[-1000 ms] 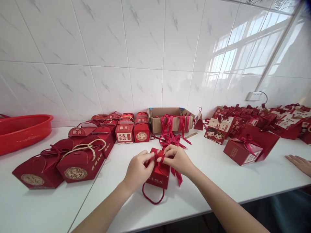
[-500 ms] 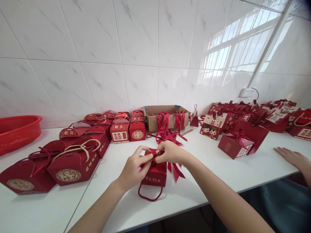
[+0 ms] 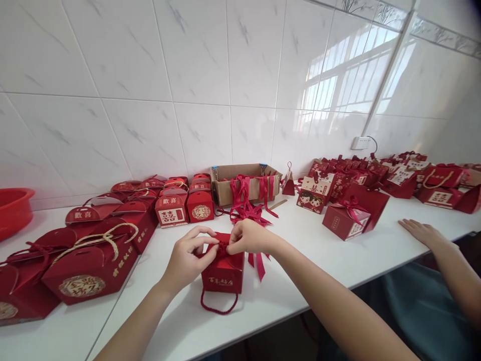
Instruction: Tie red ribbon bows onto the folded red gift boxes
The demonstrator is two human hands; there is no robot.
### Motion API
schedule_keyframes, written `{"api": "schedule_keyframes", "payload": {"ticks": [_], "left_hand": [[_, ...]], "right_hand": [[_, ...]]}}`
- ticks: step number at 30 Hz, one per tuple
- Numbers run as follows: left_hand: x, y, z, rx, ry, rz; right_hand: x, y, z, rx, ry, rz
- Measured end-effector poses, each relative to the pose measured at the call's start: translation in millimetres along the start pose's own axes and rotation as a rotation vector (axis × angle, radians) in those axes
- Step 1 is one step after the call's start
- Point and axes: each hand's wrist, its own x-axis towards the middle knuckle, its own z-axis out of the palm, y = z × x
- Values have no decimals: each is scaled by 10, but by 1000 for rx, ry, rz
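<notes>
A small red gift box (image 3: 222,277) with gold lettering stands on the white table in front of me. Its dark red cord handle (image 3: 220,312) hangs down on the near side onto the tabletop. At the top of the box, my left hand (image 3: 191,258) pinches a red ribbon (image 3: 222,247) between thumb and fingers. From the other side my right hand (image 3: 250,238) pinches the same ribbon, its fingertips close to the left ones. The ribbon is gathered at the middle of the lid, and the fingers partly cover it.
Behind the box, a cardboard box (image 3: 221,198) has loose red ribbons (image 3: 242,193) draped over its front. Red gift boxes (image 3: 90,271) crowd the left, with a red basin (image 3: 15,213) beyond. More boxes (image 3: 343,220) stand right, near another person's hand (image 3: 423,233).
The view has turned a little to the right, so things appear shifted left. My fingertips still pinch the ribbon, with the lid now more exposed. The other person's hand stays on the table.
</notes>
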Motion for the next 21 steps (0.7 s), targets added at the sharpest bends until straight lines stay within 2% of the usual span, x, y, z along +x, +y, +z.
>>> {"api": "schedule_keyframes", "payload": {"ticks": [7, 10, 12, 16, 21], "left_hand": [[45, -5, -56, -109, 51, -225], [51, -6, -74, -146, -13, -304], [52, -10, -91, -182, -64, -284], [51, 9, -128, -266, -133, -162], [33, 49, -104, -429, -288, -242]], "right_hand": [[-191, 114, -19, -6, 138, -10], [-255, 148, 21, -59, 257, -62], [-267, 167, 63, -91, 326, -96], [-250, 203, 145, -19, 373, -136], [-281, 219, 193, 105, 377, -99]]}}
